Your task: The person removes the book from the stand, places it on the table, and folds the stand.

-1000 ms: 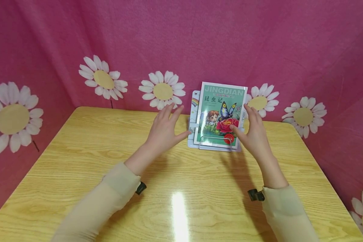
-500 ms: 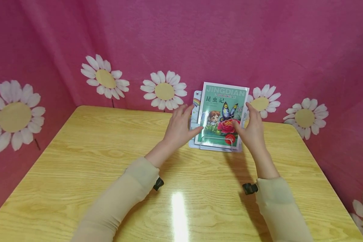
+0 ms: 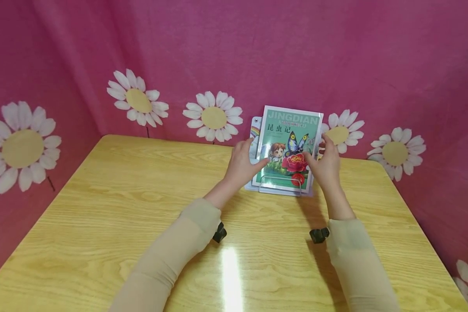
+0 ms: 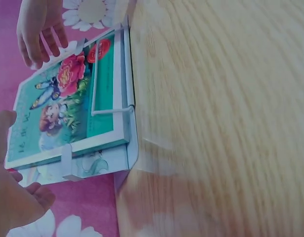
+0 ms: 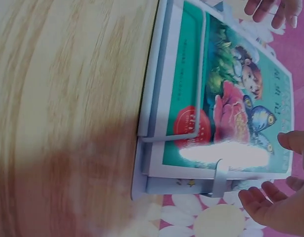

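Note:
A green children's book (image 3: 290, 138), with a butterfly, a child and a red flower on its cover, leans back on a pale printed book stand (image 3: 256, 125). The stand's wire holder crosses the cover's lower part, and in the right wrist view a side clip (image 5: 220, 178) reaches over the book's edge. My left hand (image 3: 239, 167) is at the left edge, its thumb in front of the cover and its fingers spread beside the stand. At the right edge is my right hand (image 3: 327, 169), thumb over the cover near the flower, fingers loosely bent beyond the edge.
The book and stand are near the back edge of a wooden table (image 3: 140, 195). Close behind hangs a pink curtain (image 3: 218, 52) printed with white daisies, which also runs along both sides. A dark wrist camera (image 3: 219, 233) shows at the left cuff.
My left hand has moved right, from beside the stand to its left edge, with its thumb now over the cover. My right hand has shifted slightly. The book and stand stay in place.

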Action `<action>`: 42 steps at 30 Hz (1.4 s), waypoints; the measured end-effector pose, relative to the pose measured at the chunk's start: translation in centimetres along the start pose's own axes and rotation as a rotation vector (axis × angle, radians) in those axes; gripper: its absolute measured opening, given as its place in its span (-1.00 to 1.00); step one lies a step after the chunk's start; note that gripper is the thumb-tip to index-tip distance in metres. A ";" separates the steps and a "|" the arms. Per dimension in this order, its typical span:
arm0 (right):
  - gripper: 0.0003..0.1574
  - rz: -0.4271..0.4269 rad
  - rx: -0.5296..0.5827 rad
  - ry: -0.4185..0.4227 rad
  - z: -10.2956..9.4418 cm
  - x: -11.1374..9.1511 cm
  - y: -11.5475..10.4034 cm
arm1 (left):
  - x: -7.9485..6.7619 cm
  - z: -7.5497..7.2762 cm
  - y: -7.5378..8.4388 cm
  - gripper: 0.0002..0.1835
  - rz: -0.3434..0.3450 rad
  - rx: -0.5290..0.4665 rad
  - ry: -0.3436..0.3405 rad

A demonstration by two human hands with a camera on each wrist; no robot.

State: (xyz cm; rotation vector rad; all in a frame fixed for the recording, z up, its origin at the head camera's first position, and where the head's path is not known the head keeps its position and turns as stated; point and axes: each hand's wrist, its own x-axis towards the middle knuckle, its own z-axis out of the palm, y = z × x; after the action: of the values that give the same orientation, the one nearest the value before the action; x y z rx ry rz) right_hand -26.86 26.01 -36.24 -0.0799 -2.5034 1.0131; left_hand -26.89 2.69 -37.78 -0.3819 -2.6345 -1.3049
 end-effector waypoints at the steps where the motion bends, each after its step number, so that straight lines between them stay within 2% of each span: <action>1: -0.11 0.008 0.005 -0.002 0.1 0.1 0.1 | 0.2 0.1 -0.1 -0.15 -0.005 -0.006 -0.002; 10: -0.23 0.081 0.049 0.003 0.6 1.1 1.3 | 1.6 0.8 -0.2 -0.22 -0.011 -0.044 0.005; 18: -0.33 0.154 0.029 -0.048 0.6 1.9 1.6 | 2.1 1.4 -0.1 -0.24 -0.061 -0.091 0.001; 29: -0.30 0.316 0.108 -0.139 0.1 2.7 1.0 | 2.3 1.7 -0.3 -0.23 -0.089 -0.109 -0.024; 36: -0.48 0.303 0.104 -0.144 -0.1 2.4 1.4 | 2.3 1.9 -0.3 -0.21 -0.095 -0.107 -0.039; 42: -0.52 0.255 0.080 -0.139 -0.3 2.2 2.0 | 2.3 2.0 -0.2 -0.19 -0.105 -0.106 -0.057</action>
State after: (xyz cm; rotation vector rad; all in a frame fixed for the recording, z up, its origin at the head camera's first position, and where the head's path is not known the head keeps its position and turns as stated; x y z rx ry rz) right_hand -28.94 28.14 -36.63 -0.3225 -2.6213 1.2583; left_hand -29.27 4.52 -38.51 -0.3043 -2.6718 -1.4924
